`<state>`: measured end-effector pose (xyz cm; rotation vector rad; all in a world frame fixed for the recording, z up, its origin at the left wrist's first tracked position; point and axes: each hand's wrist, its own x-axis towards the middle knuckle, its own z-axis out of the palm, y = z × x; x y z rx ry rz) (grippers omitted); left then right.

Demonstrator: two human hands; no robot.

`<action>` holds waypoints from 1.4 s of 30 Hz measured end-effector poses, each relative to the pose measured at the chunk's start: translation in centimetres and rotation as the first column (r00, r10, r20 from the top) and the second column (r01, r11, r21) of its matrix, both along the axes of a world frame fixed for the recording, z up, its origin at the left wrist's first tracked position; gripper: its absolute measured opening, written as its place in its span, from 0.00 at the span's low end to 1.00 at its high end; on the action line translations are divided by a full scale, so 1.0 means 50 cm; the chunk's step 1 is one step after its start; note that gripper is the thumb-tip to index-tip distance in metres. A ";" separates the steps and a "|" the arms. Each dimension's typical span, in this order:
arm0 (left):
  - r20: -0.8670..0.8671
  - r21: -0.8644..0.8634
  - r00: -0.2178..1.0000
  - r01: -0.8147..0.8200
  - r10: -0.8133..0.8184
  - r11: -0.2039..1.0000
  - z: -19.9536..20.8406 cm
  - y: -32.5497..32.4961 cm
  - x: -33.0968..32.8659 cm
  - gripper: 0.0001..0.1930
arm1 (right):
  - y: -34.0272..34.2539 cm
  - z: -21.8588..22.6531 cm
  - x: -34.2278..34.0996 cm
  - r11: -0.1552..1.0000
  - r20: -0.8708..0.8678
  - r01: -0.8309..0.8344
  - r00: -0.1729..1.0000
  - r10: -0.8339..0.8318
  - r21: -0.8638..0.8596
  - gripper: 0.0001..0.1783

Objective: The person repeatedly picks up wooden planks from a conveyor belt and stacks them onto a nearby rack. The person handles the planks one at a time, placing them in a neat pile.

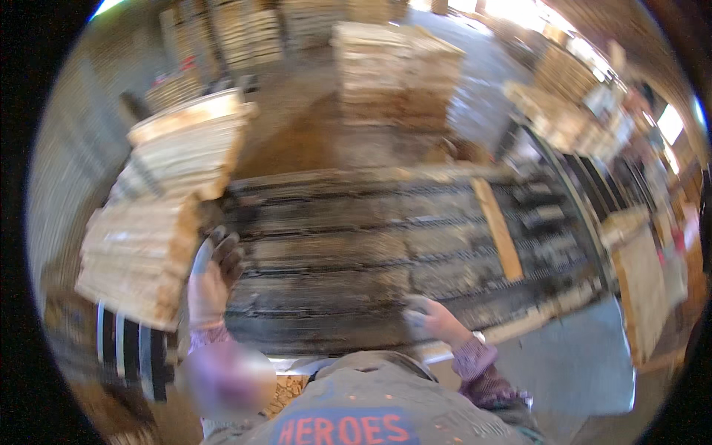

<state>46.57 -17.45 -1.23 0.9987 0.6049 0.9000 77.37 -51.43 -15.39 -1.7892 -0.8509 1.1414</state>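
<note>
My left hand, in a glove with dark fingertips, is raised at the left end of a chain conveyor. Its fingers are stretched out and hold nothing that I can see. Beside it stands a stack of pale boards. My right hand, also gloved, hovers over the conveyor's near edge; motion smears its fingers, and no object shows in it. A single wooden board lies across the chains farther right, apart from both hands.
Another stack of boards stands beyond the conveyor. A grey-blue metal sheet lies at the near right, beside a pale wooden panel. Wood chips show below the near edge. More lumber stacks stand at the far left.
</note>
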 end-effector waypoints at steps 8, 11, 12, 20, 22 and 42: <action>-0.187 -0.353 0.895 0.323 -0.404 0.878 -0.141 -0.134 0.152 0.23 | -0.022 -0.035 0.062 0.997 0.197 0.073 0.978 -0.066 -0.030 0.33; -0.222 -0.294 0.835 0.436 -0.504 0.851 -0.135 -0.179 0.194 0.23 | -0.064 -0.028 0.186 0.933 0.399 0.243 0.909 -0.123 -0.265 0.37; -0.229 -0.272 0.815 0.472 -0.533 0.839 -0.135 -0.179 0.205 0.24 | -0.079 -0.024 0.235 0.870 0.499 0.334 0.858 -0.122 -0.362 0.39; -0.237 -0.228 0.758 0.565 -0.608 0.793 -0.162 -0.249 0.234 0.27 | -0.159 -0.117 0.398 0.469 0.819 0.784 0.540 -0.193 -0.406 0.45; -0.220 -0.275 0.768 0.542 -0.601 0.794 -0.188 -0.264 0.224 0.25 | -0.127 -0.090 0.388 0.564 0.764 0.620 0.645 0.028 -0.545 0.43; -0.152 -0.032 0.866 0.477 -0.476 0.879 -0.106 -0.342 0.285 0.35 | 0.026 0.070 -0.055 0.959 -0.187 -0.116 0.968 0.168 0.260 0.26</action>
